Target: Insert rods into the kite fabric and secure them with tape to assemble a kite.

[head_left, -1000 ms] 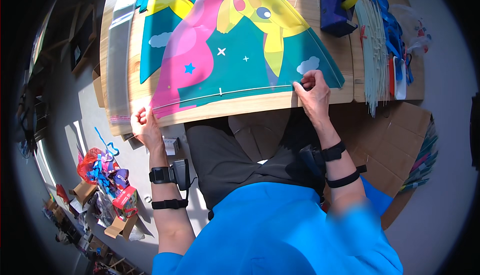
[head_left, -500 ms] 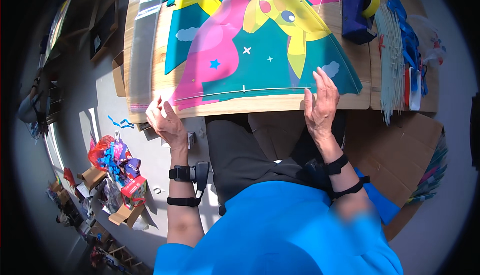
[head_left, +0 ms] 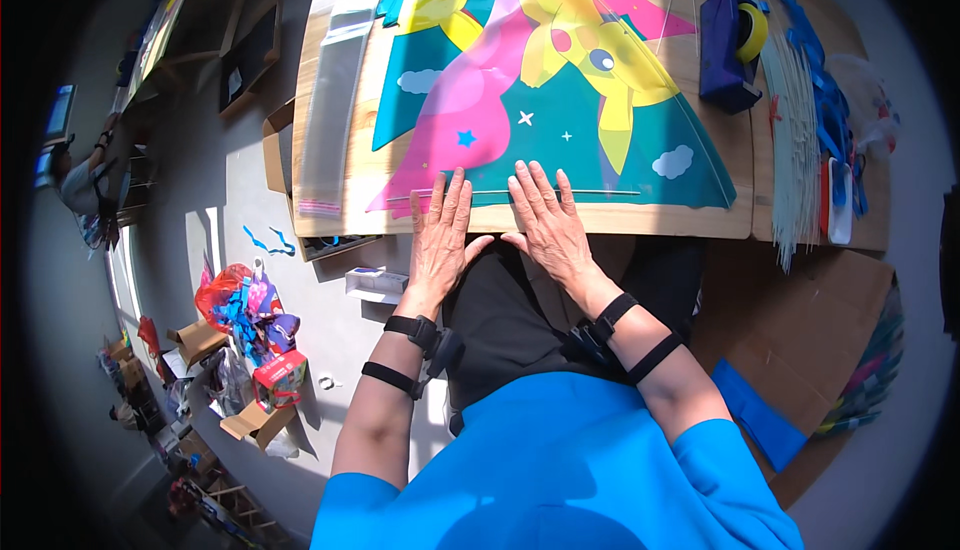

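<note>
A kite-like sheet [head_left: 555,155] in teal, pink and yellow, printed with a cartoon character, lies flat on the wooden table [head_left: 480,222]. Along its near edge runs a thin pale rod [head_left: 612,192]. My left hand [head_left: 440,247] rests palm down over this edge, fingers straight and slightly apart. Beside it, my right hand [head_left: 552,235] lies flat too, its fingertips over the rod and thumb pointing toward the left thumb. Neither hand grasps anything. Under the fingers, part of the rod and the hem is hidden.
A blue tape dispenser [head_left: 722,55] with yellow tape stands at the right, near a bundle of thin white rods [head_left: 785,160] and blue ribbons [head_left: 822,90]. Clear plastic sleeves [head_left: 335,120] lie at the left. Cardboard [head_left: 800,320] leans below the table's right side. Another person [head_left: 80,190] is far left.
Both hands have come inward from the sheet's two near corners to its near edge and now lie flat there. The small pale piece mid-edge is now out of sight. The view has shifted slightly.
</note>
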`<state>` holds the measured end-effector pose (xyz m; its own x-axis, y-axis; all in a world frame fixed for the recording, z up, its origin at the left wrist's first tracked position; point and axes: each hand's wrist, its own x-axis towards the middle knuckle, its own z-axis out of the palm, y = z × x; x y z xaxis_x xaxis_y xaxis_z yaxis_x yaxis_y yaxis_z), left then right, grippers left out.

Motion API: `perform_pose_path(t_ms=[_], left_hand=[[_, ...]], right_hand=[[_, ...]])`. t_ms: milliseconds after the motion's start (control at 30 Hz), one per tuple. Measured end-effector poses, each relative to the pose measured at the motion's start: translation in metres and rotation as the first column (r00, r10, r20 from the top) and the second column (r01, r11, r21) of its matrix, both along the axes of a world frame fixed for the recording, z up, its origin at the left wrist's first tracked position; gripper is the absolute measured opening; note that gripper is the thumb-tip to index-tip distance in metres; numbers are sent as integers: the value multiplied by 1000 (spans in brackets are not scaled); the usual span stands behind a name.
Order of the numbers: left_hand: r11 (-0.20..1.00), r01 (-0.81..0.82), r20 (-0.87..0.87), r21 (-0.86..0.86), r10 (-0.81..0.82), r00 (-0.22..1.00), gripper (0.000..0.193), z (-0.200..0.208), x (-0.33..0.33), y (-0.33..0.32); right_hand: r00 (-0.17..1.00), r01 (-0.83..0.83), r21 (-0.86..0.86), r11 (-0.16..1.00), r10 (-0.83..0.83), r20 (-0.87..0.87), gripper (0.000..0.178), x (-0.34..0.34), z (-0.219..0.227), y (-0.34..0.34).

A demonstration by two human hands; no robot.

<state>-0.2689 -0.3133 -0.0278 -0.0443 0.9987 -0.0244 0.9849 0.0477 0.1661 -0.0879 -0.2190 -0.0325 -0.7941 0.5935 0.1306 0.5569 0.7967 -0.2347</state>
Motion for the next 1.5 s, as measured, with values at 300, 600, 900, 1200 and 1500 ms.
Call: perform_pose_path(t_ms=[300,600,900,1200,1500], left_hand=[[999,-52,59,-6,52,997,96,2,-2,-1],[1000,-28,71,10,27,997,104,8,10,5],[1000,7,-8,-23,-7,1000,105,11,29,20],[998,-63,91,-31,66,994,117,8,13,13],[992,60,-50,-109,-66,997,113,17,72,15]], right_hand=[[991,131,2,991,-131,-6,98,49,2,8],[969,244,-32,969,-245,-17,112,113,18,23],[995,99,37,994,-97,-35,94,51,1,13],[912,366,-29,930,-352,210,111,171,23,38],[991,-35,-86,996,24,-129,100,45,27,-1]])
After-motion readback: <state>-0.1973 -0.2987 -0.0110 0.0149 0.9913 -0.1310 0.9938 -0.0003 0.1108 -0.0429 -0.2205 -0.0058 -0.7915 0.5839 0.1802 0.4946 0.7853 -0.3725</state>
